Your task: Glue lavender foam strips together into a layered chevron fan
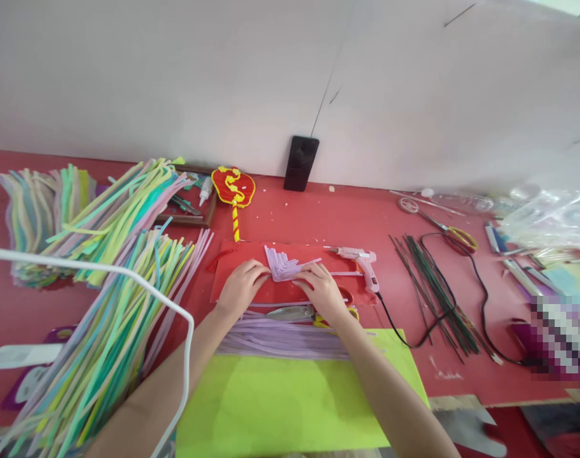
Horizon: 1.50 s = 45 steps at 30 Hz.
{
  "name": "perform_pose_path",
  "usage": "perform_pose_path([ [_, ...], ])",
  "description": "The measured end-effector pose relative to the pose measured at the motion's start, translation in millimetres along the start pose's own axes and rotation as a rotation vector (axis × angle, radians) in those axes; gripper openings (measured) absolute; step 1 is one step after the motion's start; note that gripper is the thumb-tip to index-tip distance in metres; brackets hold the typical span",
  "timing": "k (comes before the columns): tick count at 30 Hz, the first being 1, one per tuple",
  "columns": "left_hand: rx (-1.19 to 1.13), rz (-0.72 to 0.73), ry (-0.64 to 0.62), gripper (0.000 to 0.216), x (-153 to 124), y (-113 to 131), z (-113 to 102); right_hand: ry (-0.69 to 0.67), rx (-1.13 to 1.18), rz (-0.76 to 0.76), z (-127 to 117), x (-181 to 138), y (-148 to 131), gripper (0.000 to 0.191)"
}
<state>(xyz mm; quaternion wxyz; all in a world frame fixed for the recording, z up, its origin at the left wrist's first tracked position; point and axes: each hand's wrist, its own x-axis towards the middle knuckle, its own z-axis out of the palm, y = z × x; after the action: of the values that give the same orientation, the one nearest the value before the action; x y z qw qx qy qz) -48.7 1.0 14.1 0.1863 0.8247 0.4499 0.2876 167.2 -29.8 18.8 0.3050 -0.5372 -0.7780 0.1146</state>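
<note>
Several lilac pipe cleaners (283,266), bent and nested into a V shape, lie over a red sheet (252,251). My left hand (242,287) pinches at the left corner of this V, fingers closed. On the other side my right hand (321,289) is closed on the right-hand ends of the same pipe cleaners. Nearer to me lies a bundle of straight lilac pipe cleaners (280,337). Scissors with yellow handles (322,320) are partly hidden under my right wrist. A pink hot glue gun (361,257) rests right of my hands.
Bundles of coloured pipe cleaners (123,318) cover the left side, crossed by a white cable (142,278). A red-and-yellow fan-shaped piece (233,188) and a phone (301,163) are at the back. Dark green stems (437,292) and more scissors (455,236) lie right. A lime-green board (290,407) is in front.
</note>
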Motion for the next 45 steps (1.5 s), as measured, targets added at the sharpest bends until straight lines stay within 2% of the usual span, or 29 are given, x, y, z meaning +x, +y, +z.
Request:
perform_pose_path([
  [5,0.116,0.062,-0.033,0.01,-3,2,2,-0.04,-0.004,-0.02,4,1,-4,0.015],
  [11,0.198,0.088,-0.055,0.013,-5,9,6,-0.022,0.041,-0.01,8,1,-5,0.015],
  [24,0.156,0.068,-0.076,0.011,0,9,10,0.032,0.013,-0.035,8,-1,-7,0.017],
  [36,0.125,0.024,-0.015,0.017,-4,12,11,-0.024,-0.143,-0.082,11,-3,-7,0.023],
  [45,0.077,0.025,-0.027,0.011,-5,11,10,-0.007,-0.125,-0.09,13,-4,-5,0.024],
])
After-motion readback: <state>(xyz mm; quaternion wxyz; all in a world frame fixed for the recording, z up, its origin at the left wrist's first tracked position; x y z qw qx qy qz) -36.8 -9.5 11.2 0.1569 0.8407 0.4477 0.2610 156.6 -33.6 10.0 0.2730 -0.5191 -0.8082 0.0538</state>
